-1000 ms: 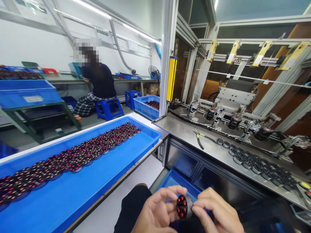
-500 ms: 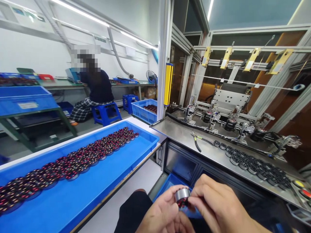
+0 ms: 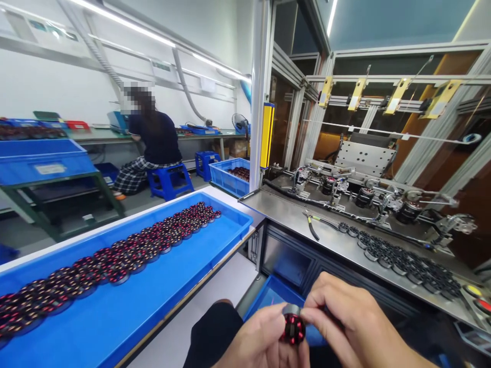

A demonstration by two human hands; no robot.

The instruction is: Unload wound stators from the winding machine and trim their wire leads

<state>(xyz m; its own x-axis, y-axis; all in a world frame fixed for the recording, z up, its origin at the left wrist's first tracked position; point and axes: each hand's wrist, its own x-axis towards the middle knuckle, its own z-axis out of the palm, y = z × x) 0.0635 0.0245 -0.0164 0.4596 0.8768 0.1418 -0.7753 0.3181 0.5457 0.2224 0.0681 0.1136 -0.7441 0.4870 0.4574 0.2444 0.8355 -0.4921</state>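
Low in the view, my left hand grips a small round motor with a grey metal rim and dark red windings inside. Its wound face is tilted toward me. My right hand is closed too, with thumb and forefinger pinching the motor's right edge; the other fingers are curled. To the left lies a long blue tray bearing many similar motors with red and copper-coloured windings, packed in rows. On the metal bench to the right are rows of black ring-shaped parts.
Green-handled pliers lie on the metal bench. Behind them stands a machine with several fixtures. A blue bin sits below my hands. Red and yellow buttons are at far right. Another person sits at a back workbench.
The motor has been turned in my fingers, so its red wound face now shows more and its metal rim less. Both hands stay on it. The view has shifted slightly.
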